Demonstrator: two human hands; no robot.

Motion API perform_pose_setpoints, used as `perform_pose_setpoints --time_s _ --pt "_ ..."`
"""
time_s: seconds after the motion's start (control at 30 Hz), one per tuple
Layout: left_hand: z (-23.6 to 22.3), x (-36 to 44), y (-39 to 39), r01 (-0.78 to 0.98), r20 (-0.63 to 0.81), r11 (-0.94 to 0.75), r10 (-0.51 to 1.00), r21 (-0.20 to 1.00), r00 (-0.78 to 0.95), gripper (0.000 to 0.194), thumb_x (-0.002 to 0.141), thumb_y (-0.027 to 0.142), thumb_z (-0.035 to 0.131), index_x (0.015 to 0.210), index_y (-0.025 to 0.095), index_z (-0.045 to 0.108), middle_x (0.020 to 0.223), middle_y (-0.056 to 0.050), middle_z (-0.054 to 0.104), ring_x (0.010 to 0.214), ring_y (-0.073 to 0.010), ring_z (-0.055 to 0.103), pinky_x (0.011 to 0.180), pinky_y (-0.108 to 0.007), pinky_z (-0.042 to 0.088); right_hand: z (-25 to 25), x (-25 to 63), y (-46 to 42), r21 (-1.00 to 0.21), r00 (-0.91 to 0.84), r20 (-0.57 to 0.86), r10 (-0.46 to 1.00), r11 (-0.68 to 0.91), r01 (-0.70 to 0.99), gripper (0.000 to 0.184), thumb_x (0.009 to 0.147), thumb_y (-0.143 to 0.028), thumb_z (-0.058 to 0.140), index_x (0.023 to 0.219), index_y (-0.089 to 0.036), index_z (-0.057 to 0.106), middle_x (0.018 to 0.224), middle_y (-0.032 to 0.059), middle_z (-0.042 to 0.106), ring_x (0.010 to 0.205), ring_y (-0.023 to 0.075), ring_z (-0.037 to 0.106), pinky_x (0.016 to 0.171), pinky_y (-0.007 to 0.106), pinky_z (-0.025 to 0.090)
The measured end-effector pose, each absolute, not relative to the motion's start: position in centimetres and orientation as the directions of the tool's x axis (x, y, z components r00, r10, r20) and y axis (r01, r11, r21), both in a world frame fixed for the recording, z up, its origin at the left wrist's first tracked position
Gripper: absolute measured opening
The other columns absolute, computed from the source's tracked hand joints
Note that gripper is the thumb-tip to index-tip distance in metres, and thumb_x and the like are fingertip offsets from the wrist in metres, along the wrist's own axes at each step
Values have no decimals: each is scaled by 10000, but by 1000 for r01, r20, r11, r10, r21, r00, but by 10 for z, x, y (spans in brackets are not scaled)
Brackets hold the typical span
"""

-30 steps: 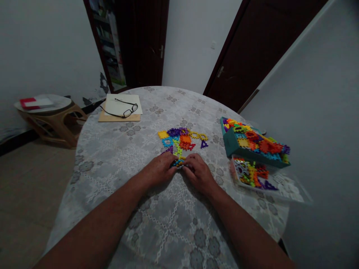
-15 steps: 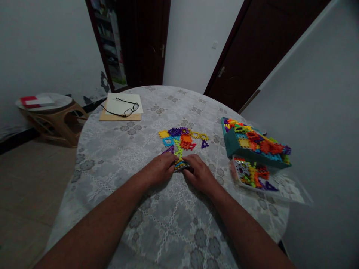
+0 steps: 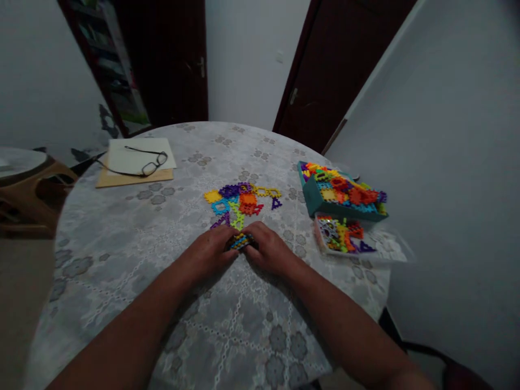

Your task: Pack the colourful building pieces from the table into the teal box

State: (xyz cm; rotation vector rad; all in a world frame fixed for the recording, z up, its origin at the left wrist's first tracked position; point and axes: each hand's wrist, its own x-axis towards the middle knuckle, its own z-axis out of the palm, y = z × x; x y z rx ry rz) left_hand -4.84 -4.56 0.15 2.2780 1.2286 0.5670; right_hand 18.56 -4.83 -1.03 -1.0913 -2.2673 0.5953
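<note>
Between my two hands is a small stack of interlocking plastic building pieces [image 3: 240, 241], with yellow, blue and dark edges showing. My left hand [image 3: 213, 246] grips its left end, and my right hand [image 3: 266, 246] grips the right end; the fingers hide much of it. Just beyond them lie loose building pieces: a lime-green piece [image 3: 236, 218], a purple triangle [image 3: 220, 220], a blue frame [image 3: 220, 206], a yellow square [image 3: 212, 196] and an orange square [image 3: 248, 200]. A small purple triangle [image 3: 276, 203] lies apart on the right.
A teal box [image 3: 311, 195] heaped with colourful pieces stands at the right, with a clear plastic tray [image 3: 325, 246] of more pieces before it. Black glasses [image 3: 149, 168] rest on paper [image 3: 117, 154] at the back left. A patterned cloth covers the round table [image 3: 122, 233].
My view has turned to the right, so everything sits further left in the picture. Both hands keep hold of the stack, which has tilted slightly between the fingers.
</note>
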Motion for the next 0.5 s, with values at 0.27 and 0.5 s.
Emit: perform_pose_setpoints --time_s 0.27,0.5 --pt "3 -46 -38 640 52 -359 894 679 446 397 919 500 669 1209 248 566 837 12 731 680 -219 683 650 -316 482 3 185 -52 -511 -511 187 839 527 679 379 996 -292 729 1342 -248 579 1313 78 647 1176 241 641 1016 389 540" --pt "-2 -38 -45 578 83 -450 831 681 550 380 945 555 655 1172 254 611 750 35 688 654 -194 652 629 -293 468 37 200 -64 -368 -609 53 791 583 724 233 1022 -338 695 1202 -216 611 1215 93 700 1033 237 663 846 333 539"
